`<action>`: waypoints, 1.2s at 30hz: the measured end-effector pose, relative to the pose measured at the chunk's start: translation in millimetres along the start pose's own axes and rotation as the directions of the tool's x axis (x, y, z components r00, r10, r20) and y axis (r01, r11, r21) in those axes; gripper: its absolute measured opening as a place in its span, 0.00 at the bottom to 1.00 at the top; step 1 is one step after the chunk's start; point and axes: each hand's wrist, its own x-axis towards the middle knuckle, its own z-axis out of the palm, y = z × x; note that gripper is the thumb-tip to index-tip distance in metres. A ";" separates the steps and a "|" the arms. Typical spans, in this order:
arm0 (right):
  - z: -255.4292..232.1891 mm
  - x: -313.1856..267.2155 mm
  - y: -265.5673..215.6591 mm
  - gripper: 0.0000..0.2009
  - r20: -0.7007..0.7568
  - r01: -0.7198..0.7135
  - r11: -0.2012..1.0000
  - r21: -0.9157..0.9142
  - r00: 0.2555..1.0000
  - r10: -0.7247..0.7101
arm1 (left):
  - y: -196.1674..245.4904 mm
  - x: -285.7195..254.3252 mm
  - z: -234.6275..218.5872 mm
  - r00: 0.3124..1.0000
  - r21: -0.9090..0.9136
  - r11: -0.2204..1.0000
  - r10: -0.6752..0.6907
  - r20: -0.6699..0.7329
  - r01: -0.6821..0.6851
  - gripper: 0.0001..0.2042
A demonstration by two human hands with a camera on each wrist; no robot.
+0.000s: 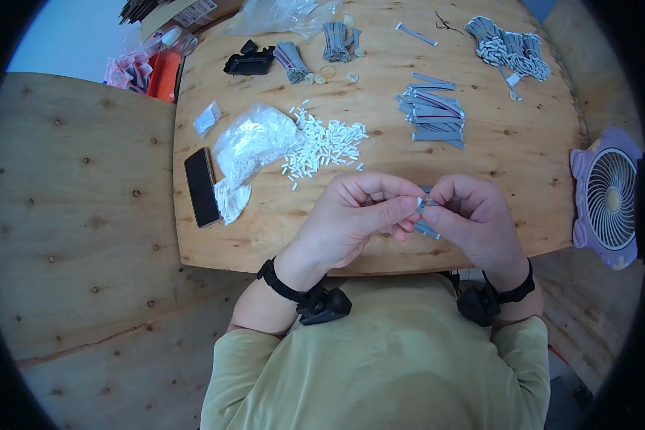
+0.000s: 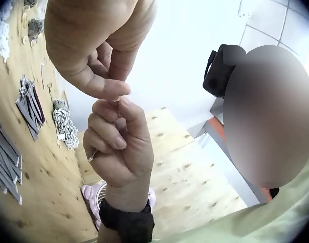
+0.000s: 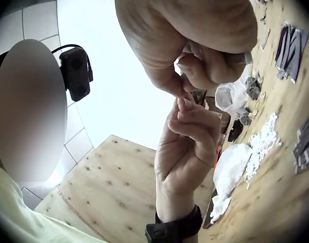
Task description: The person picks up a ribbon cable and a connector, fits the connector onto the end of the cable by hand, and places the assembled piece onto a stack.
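Observation:
Over the table's near edge, both hands meet fingertip to fingertip. Thumb and forefinger of my left hand [image 1: 355,218] pinch a small white sleeve-like piece [image 1: 419,202]. Close against it, my right hand [image 1: 476,215] holds a short grey ribbon cable [image 3: 248,57] between thumb and curled fingers. The cable is mostly hidden inside that palm; a light-coloured end [image 2: 93,155] pokes out past the fingers in the left wrist view. Beneath the hands lie more grey cables [image 1: 427,229]. The fingertips cover where piece and cable come together.
Loose white pieces [image 1: 330,147] spill from a clear plastic bag [image 1: 254,140] beside a phone [image 1: 203,188]. A pile of grey cables [image 1: 433,115] lies ahead, with bundled cables [image 1: 509,50] at the back right. A purple fan [image 1: 609,197] stands at the right edge.

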 end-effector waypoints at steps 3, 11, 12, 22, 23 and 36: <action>-0.7 0.0 -0.1 0.01 -0.007 -0.021 1.000 -0.012 1.000 0.021 | 0.0 -0.5 -0.1 1.000 0.050 0.998 0.026 0.001 -0.026 0.07; -1.2 1.0 1.1 0.02 -0.032 -0.019 0.999 -0.049 0.999 0.017 | 1.4 -1.3 0.5 0.998 0.224 0.973 0.066 -0.015 -0.061 0.09; -1.4 0.9 0.8 0.02 -0.035 -0.022 0.998 -0.060 0.999 0.020 | 1.5 -1.5 0.8 0.997 0.241 0.968 0.072 -0.021 -0.065 0.09; -1.5 -1.1 0.7 0.02 -0.037 -0.026 0.992 -0.124 0.999 0.021 | -0.6 -0.6 1.1 0.991 0.246 0.963 0.125 -0.044 -0.110 0.07; -2.0 -1.1 2.5 0.02 -0.035 -0.019 0.992 -0.126 0.999 0.015 | -0.5 -0.9 1.0 0.992 0.253 0.962 0.119 -0.048 -0.103 0.07; -0.6 -0.9 5.8 0.02 -0.071 0.023 0.999 -0.038 0.997 -0.025 | -0.8 -0.3 1.6 0.989 0.327 0.937 0.142 -0.037 -0.122 0.07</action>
